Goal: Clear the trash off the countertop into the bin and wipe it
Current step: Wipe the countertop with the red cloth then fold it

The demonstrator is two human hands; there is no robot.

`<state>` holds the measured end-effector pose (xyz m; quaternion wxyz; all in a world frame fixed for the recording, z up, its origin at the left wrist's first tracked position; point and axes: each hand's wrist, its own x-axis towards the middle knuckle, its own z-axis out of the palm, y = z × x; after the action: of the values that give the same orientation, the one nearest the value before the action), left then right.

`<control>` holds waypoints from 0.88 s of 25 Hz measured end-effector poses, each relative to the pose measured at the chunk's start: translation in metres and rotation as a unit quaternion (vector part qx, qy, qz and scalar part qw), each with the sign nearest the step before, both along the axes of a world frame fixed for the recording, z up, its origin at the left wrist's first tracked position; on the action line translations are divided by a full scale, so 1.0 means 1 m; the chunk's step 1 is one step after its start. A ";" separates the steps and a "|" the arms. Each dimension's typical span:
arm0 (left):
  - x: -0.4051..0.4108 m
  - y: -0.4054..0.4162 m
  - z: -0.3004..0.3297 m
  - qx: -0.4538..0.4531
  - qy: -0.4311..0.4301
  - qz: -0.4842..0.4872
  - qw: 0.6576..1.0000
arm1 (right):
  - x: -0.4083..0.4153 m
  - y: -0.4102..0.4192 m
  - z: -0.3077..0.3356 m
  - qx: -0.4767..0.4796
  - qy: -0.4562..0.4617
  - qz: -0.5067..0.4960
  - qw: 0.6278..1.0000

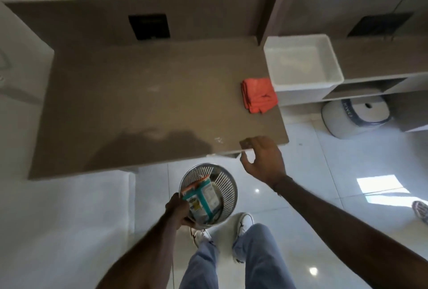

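Note:
My left hand (177, 211) grips the rim of a round slatted metal bin (228, 192), held below the front edge of the brown countertop (139, 107). Inside the bin lies a teal and white carton (201, 198). At the counter's front right edge my right hand (264, 161) has its fingers spread and curled, with the fingertips touching a small brown scrap (246, 143). A few white crumbs (218, 139) lie just left of that scrap. A folded orange cloth (259, 95) rests on the right side of the counter.
A white rectangular tub (303, 80) sits at the counter's back right corner. Shelving (361, 90) and a round white device (356, 117) on the floor stand to the right. A black wall panel (149, 26) is behind the counter. Glossy white tiles (69, 230) lie underfoot.

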<state>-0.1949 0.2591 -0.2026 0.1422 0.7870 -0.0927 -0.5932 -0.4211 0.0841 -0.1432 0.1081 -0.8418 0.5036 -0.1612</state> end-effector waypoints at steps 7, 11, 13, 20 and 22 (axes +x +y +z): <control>0.012 -0.005 -0.003 0.007 -0.024 0.071 0.997 | 0.017 -0.175 0.016 0.003 0.221 0.051 0.974; 0.012 -0.020 -0.010 0.010 -0.023 0.104 0.994 | 0.022 -0.207 -0.020 0.059 0.205 0.082 0.973; 0.011 -0.027 -0.013 0.017 -0.021 0.109 0.994 | 0.026 -0.206 -0.029 0.046 0.165 0.057 0.984; 0.012 -0.039 -0.010 -0.005 -0.018 0.114 0.993 | 0.056 -0.152 -0.033 0.094 0.106 0.099 0.985; 0.017 -0.034 -0.009 -0.015 -0.012 0.123 0.992 | 0.068 -0.107 -0.031 0.106 0.086 0.134 0.982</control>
<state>-0.1780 0.2253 -0.2120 0.2243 0.7971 -0.0056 -0.5606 -0.3529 -0.0227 -0.1738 0.1735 -0.8964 0.4076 -0.0183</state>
